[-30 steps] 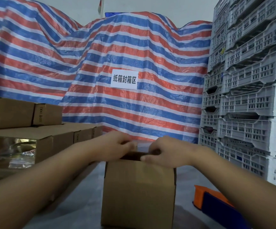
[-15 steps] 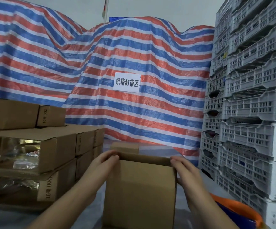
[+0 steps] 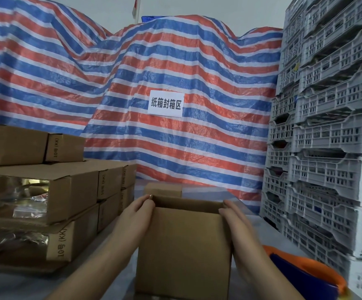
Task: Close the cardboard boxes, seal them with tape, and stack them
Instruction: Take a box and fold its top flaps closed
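A brown cardboard box (image 3: 183,252) stands upright on the table right in front of me, its top open. My left hand (image 3: 140,213) lies flat against the box's left side near the top edge, fingers straight. Against the right side, at the same height, my right hand (image 3: 232,215) presses with straight fingers. A smaller cardboard box (image 3: 162,189) sits just behind the open one. At the lower right lies an orange and blue tape dispenser (image 3: 305,271), partly hidden by my right forearm.
Stacked cardboard boxes (image 3: 46,191), some with clear tape and plastic bags showing, fill the left of the table. Grey plastic crates (image 3: 327,148) tower on the right. A red, white and blue striped tarp (image 3: 175,72) with a white paper sign (image 3: 165,103) hangs behind.
My hands left the top of the box and moved down to its left and right sides. The view rose a little and the box's top now stands open.
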Demonstrator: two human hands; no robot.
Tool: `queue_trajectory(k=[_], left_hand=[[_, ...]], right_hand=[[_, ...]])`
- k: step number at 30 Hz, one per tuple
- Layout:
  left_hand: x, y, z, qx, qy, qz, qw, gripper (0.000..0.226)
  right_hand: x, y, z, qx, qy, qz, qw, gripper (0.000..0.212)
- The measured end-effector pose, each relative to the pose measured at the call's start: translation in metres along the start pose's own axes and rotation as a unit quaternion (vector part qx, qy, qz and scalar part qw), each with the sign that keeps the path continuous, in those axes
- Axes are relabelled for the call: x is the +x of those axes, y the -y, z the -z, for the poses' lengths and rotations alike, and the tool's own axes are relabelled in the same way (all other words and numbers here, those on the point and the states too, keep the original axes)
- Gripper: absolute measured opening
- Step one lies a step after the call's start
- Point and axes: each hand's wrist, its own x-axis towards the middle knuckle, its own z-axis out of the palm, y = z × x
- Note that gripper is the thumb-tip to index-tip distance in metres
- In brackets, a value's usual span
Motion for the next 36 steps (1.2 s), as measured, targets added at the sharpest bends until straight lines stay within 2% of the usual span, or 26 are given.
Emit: queue_trajectory(k=[5, 10, 14, 17, 20, 23, 27, 31, 33, 36], left_hand=[[-0.003, 0.007, 0.003, 0.04, -0.014, -0.054, 0.998, 0.037], [-0.003, 0.014, -0.003, 0.031, -0.044, -0.083, 0.995, 0.03], [0.001, 0.011, -0.002, 0.038, -0.036, -0.082, 0.995, 0.029], [0.001, 0.01, 0.001, 0.039, -0.038, -0.084, 0.995, 0.032], [0.001, 0.012, 0.0, 0.029, -0.036, -0.083, 0.995, 0.03], [0.003, 0.014, -0.003, 0.028, 0.008, -0.059, 0.998, 0.028], [0.005, 0.017, -0.007, 0.056, 0.036, -0.035, 0.997, 0.044], [0.008, 0.019, 0.001, 0.096, 0.082, -0.03, 0.991, 0.051], [0.01, 0.016, 0.008, 0.112, 0.108, -0.03, 0.987, 0.048], [0.007, 0.006, 0.015, 0.14, 0.143, -0.018, 0.98, 0.045]], right_hand=[[-0.003, -0.005, 0.0, -0.005, 0.003, 0.015, 1.0, 0.044], [-0.006, -0.011, -0.004, -0.034, -0.041, 0.068, 0.996, 0.027], [-0.003, 0.003, 0.004, -0.133, 0.015, 0.101, 0.986, 0.019], [0.009, 0.027, 0.013, -0.254, 0.095, 0.066, 0.96, 0.017], [0.021, 0.047, 0.015, -0.298, 0.101, -0.024, 0.949, 0.009], [0.025, 0.053, 0.014, -0.305, 0.118, -0.042, 0.944, 0.019], [0.016, 0.049, 0.018, -0.258, 0.177, -0.014, 0.95, 0.021], [0.01, 0.048, 0.023, -0.233, 0.21, 0.0, 0.949, 0.048], [0.01, 0.046, 0.023, -0.217, 0.211, -0.001, 0.953, 0.046], [0.012, 0.031, 0.025, -0.171, 0.195, 0.014, 0.966, 0.026]])
